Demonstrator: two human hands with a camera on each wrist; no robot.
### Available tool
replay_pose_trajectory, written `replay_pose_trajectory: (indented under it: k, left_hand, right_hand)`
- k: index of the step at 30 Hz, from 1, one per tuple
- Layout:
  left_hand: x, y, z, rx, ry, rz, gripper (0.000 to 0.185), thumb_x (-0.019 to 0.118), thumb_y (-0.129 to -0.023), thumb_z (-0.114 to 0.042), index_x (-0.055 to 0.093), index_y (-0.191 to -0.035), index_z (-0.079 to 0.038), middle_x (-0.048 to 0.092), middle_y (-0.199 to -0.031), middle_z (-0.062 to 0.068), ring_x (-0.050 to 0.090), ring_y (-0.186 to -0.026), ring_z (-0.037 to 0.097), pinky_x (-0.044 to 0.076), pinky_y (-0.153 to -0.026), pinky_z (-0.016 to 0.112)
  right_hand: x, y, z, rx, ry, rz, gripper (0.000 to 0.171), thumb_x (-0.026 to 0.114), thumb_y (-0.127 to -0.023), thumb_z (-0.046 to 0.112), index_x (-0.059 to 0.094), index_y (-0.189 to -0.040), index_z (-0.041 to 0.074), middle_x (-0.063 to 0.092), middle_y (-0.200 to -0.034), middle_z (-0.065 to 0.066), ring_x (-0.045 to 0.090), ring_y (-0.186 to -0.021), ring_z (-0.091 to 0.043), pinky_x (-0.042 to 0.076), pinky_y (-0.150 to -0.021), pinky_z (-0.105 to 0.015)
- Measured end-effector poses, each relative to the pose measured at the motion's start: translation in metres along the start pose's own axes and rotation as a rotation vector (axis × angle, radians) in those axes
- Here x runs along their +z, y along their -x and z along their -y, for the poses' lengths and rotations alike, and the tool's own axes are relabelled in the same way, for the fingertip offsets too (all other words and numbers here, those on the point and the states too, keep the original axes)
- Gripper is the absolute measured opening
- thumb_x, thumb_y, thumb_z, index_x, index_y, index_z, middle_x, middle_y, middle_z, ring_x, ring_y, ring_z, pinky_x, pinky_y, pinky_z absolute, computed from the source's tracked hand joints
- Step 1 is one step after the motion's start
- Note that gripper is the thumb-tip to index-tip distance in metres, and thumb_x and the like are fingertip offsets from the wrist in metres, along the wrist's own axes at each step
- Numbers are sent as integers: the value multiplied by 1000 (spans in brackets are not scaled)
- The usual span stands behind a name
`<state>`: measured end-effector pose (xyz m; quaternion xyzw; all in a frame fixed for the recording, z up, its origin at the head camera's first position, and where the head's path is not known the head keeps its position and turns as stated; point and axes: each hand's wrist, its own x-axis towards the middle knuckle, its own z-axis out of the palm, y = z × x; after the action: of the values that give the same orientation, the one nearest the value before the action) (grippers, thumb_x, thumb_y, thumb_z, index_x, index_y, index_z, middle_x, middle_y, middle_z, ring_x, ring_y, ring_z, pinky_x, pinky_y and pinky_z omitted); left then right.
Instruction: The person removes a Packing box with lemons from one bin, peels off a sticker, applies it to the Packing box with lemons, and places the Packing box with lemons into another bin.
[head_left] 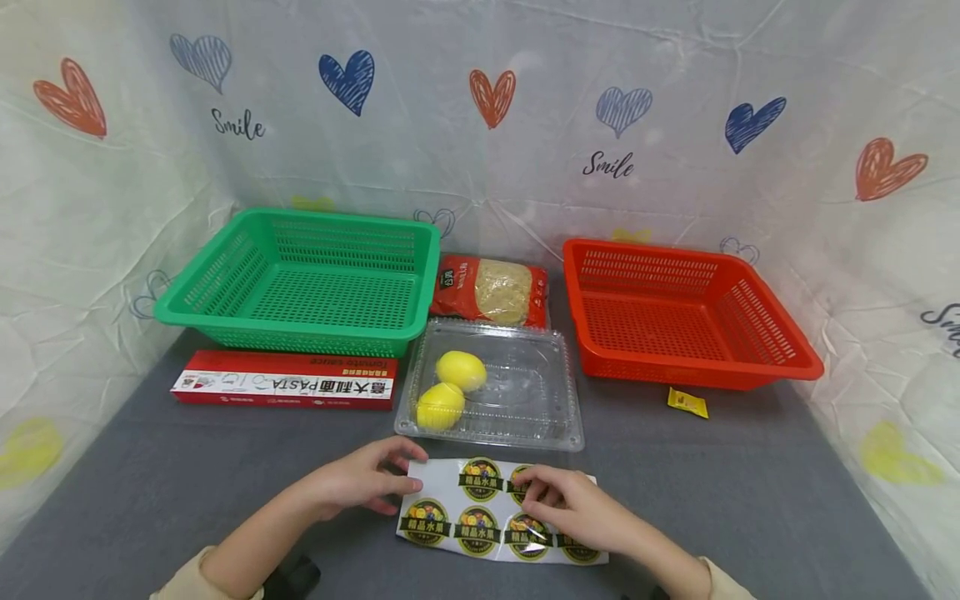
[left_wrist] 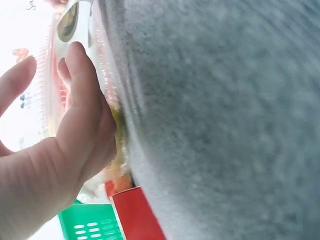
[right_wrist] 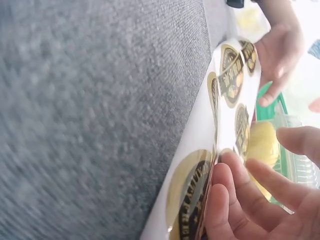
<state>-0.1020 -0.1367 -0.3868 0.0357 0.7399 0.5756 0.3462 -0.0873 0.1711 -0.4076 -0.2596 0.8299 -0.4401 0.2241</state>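
A white sheet of round fruit stickers [head_left: 477, 531], black and gold, lies at the near middle of the table, its upper left corner bare. My left hand [head_left: 362, 479] is at the sheet's left edge, thumb and fingers apart with nothing between them in the left wrist view. Over the sheet's right half is my right hand [head_left: 573, 504]; its bent fingertips [right_wrist: 231, 165] touch the stickers, and the thumb stands off. Just beyond the sheet sits a clear plastic container [head_left: 525, 383], lid down, with two lemons [head_left: 461, 371] inside.
A green basket [head_left: 300, 337] stands back left, a red basket [head_left: 675, 371] back right. Between them lies a red bag of noodle-like food [head_left: 498, 292]. A pasta box [head_left: 285, 382] lies before the green basket, a small yellow packet [head_left: 687, 402] before the red one.
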Motion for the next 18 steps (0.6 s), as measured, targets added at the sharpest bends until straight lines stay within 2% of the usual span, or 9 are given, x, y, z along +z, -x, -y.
replay_pose_trajectory:
  k: [3,7,12,15,18]
  left_hand:
    - [-2,-4,1,-16,53,44,42,63,-86,-16,46,-121,2,52,-101,13,56,-90,22,52,-74,42]
    - [-1,-12,3,-65,98,74,44,61,-87,-17,45,-123,2,58,-100,12,58,-92,21,50,-78,44]
    - [5,-19,4,-113,132,28,45,62,-87,-16,46,-127,-3,60,-102,9,60,-92,22,51,-75,42]
    - [7,-21,5,-94,142,4,47,61,-87,-15,44,-129,-2,61,-103,8,61,-90,21,51,-73,40]
    - [9,-22,6,-50,150,10,50,62,-86,-9,43,-131,-1,61,-105,10,62,-88,21,52,-72,39]
  right_hand:
    - [0,-2,-1,-10,-17,25,32,56,-92,21,55,-121,9,61,-85,4,56,-65,-7,47,-56,-23]
    - [0,-4,-1,-12,21,46,38,58,-91,24,52,-126,9,60,-84,7,53,-59,-4,46,-52,-22]
    - [0,-9,-1,-28,75,61,43,58,-91,24,49,-131,10,58,-80,9,48,-54,0,44,-50,-20]
    - [0,-12,-1,-29,86,71,44,58,-91,23,48,-132,10,57,-77,10,46,-52,0,43,-49,-19]
    - [0,-13,0,-18,94,78,45,58,-90,23,48,-132,10,57,-76,10,46,-52,0,42,-49,-19]
